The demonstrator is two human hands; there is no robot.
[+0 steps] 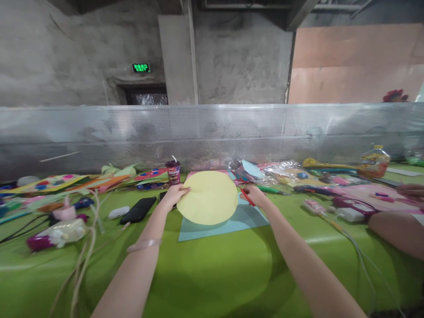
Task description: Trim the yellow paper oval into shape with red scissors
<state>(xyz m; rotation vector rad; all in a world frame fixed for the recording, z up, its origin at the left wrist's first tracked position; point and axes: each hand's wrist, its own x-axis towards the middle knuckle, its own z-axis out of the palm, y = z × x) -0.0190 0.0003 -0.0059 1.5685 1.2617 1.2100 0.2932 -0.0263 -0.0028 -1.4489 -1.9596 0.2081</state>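
Table (pixel 205 274), green: one. Blue sheet (pixel 245 216), flat upon it: one. Yellow disc (pixel 208 198), held over the sheet: one. Left hand (pixel 174 196), pinching the disc's left edge. Right hand (pixel 254 196), gripping red scissors (pixel 247 198) at the disc's right edge. Step, apparently: trimming the outline; next cut calls for turning the disc steadily.

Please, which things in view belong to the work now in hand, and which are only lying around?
Part of the work:
- yellow paper, in the left hand
- scissors, in the right hand
- perhaps blue paper, beneath

Apparently just lying about:
- phone
- cup
- yellow-capped bottle
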